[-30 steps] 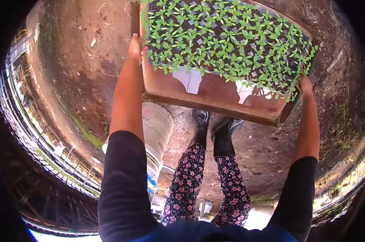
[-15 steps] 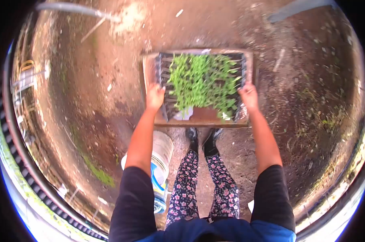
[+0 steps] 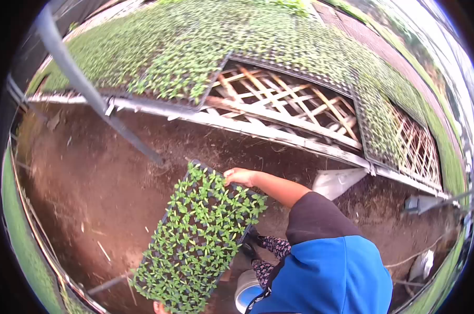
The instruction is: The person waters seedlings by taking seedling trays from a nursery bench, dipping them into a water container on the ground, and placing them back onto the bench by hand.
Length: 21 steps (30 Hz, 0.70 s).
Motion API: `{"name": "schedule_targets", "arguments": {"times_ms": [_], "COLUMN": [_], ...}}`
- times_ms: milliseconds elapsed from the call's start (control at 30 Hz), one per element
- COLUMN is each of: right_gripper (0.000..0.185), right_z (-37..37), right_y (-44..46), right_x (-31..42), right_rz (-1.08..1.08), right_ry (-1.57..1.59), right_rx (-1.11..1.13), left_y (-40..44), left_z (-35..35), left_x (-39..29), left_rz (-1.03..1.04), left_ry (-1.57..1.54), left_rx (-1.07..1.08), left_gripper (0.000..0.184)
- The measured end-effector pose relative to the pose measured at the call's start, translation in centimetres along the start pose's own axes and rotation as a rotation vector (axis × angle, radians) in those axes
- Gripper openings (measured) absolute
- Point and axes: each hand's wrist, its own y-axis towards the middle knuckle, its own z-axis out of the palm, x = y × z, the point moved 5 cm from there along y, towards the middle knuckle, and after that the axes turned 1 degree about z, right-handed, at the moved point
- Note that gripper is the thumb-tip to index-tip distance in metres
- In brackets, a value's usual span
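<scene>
Seedling tray (image 3: pixel 196 163), one, held in two hands' grip: right hand (image 3: pixel 239 177), left hand (image 3: pixel 160 307); one bucket (image 3: pixel 246 280) near.

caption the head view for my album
Right hand and left hand hold a tray of seedlings near a slatted bench holding more.

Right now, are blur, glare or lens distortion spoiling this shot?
In the head view, the held seedlings read fairly clearly, while the background plants smear, probably from motion; in the head view, the upper right washes out toward white; also in the head view, the grey pole bows and black fills the corners; the left hand barely shows at the head view's bottom edge.
</scene>
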Motion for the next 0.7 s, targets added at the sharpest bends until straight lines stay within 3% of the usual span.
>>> {"name": "schedule_targets", "arguments": {"times_ms": [67,167,233,300,433,500,633,700], "right_gripper": [0.01,0.011,0.014,0.018,0.018,0.019,0.021,0.021], "right_z": [1.7,5.3,6.8,4.8,-2.4,-4.8,-7.7,-8.5], "right_y": [-3.4,-6.8,-10.7,-14.2,-26.0,-32.6,-47.8,-55.3], "right_x": [0.1,-3.8,-5.1,-7.4,-13.3,-17.6,-24.7,-29.4], "right_rz": [0.04,0.098,-0.103,-0.12,-0.09,-0.045,-0.004,0.106], "right_ry": [-0.133,-0.389,-0.443,-0.434,-0.357,-0.177,-0.142,-0.08], "right_rx": [-0.174,-0.38,-0.616,-0.689,-0.771,-0.878,-1.145,-1.273], "left_y": [3.7,7.7,6.1,6.3,1.6,0.1,-9.7,-17.3], "left_z": [0.4,8.0,15.4,18.3,24.7,27.6,38.3,44.3], "left_x": [1.3,5.4,3.8,3.2,1.4,3.9,10.5,14.5], "left_rz": [0.075,0.104,0.205,0.292,0.518,0.604,0.844,0.808], "left_ry": [0.22,0.639,0.843,1.039,1.232,1.287,1.304,1.21], "left_rx": [0.079,0.062,0.099,0.106,0.299,0.401,0.73,0.918], "left_gripper": [0.005,0.024,0.025,0.027,0.024,0.028,0.029,0.028]}}
